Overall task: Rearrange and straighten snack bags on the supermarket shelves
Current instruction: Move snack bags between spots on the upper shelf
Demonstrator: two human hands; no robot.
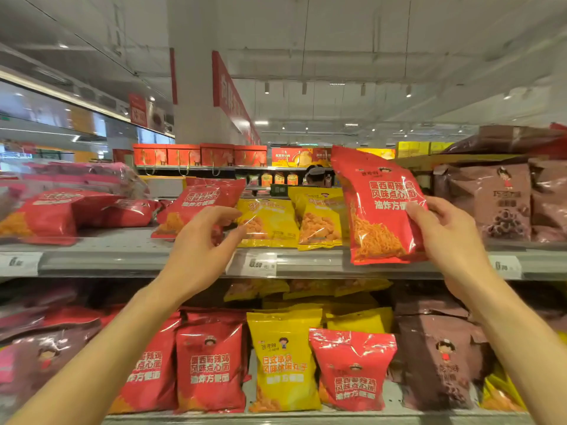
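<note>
On the upper shelf (pixel 306 262), yellow bags (pixel 270 222) stand at the middle, and everything else can be placed from them. Just right of the yellow bags, the right hand (pixel 445 231) holds up a red bag (pixel 380 207) in front of the shelf edge; thumb and curled fingers pinch the bag's right side, and the bag hangs upright, tipped a little to the left, its lower end level with the shelf rail. Just left of the yellow bags, the left hand (pixel 205 240) is raised with fingers loosely curved and thumb apart, holding nothing; its fingertips lie near the lower corner of a leaning red bag (pixel 199 204), but whether they touch it cannot be told. Farther left of the yellow bags lie more red bags (pixel 61 210), toppled flat, with pink bags (pixel 86 176) heaped behind them. Right of the yellow bags, past the held bag, brown bags (pixel 497 200) stand upright. Price tags (pixel 260 265) sit on the rail below the yellow bags. Beneath them, the lower shelf (pixel 306 417) carries upright red, yellow and brown bags in a row.
</note>
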